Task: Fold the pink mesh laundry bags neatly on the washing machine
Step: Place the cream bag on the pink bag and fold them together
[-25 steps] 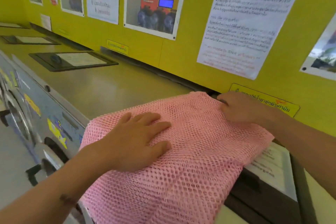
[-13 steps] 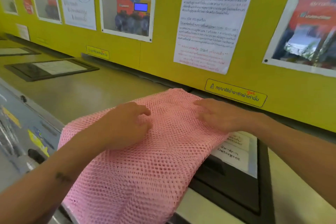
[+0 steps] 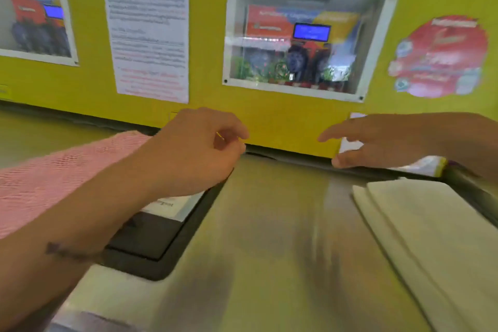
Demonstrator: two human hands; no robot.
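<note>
The folded pink mesh laundry bag [image 3: 51,178] lies on the washing machine top [image 3: 269,224] at the left edge of the view, partly hidden behind my left forearm. My left hand [image 3: 194,151] hovers to the right of the bag, off it, with fingers loosely curled and nothing in them. Further right, my right hand [image 3: 377,140] is held in the air near the yellow wall, fingers spread and empty. The frame is motion-blurred.
A black detergent drawer lid [image 3: 151,240] with a white label sits below my left arm. Folded white cloth or paper [image 3: 431,229] lies at the right. The yellow wall [image 3: 269,121] carries posters and a framed window [image 3: 307,38] just behind the machines.
Both hands have lifted off the pink bag and moved right. The view has swung right, so the bag now lies at the left edge and the white stack has come into view.
</note>
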